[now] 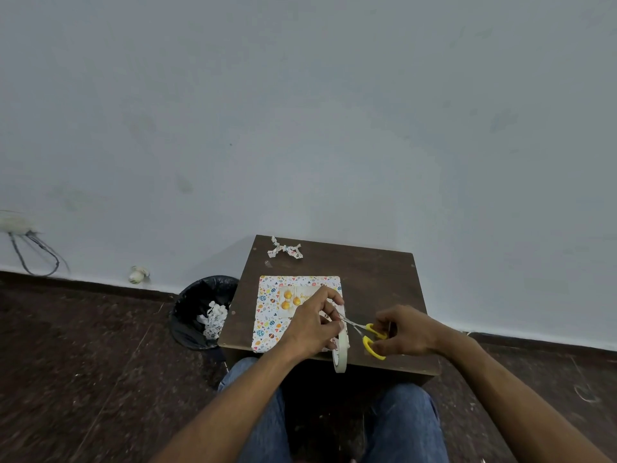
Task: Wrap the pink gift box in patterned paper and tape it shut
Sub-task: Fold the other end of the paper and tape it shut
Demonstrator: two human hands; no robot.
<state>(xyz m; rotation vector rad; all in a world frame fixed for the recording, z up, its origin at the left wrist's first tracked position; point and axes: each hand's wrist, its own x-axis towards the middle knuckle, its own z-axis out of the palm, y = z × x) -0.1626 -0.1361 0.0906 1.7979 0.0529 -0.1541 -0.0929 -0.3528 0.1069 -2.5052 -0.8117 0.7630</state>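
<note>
Cutting tape for the wrap; box on the table, paper already round it.

Your left hand (312,324) pinches a pulled strip off the cream roll of masking tape (341,349), fingers curled in a tight grip. Your right hand (402,332) grips the yellow-handled scissors (369,335), blades set at the strip. The gift box in egg-patterned paper (272,310) lies flat on the dark brown wooden table (374,279), just beside your left hand; no pink shows. Next, likely: snip clean, keep the strip untwisted, press it over a seam.
</note>
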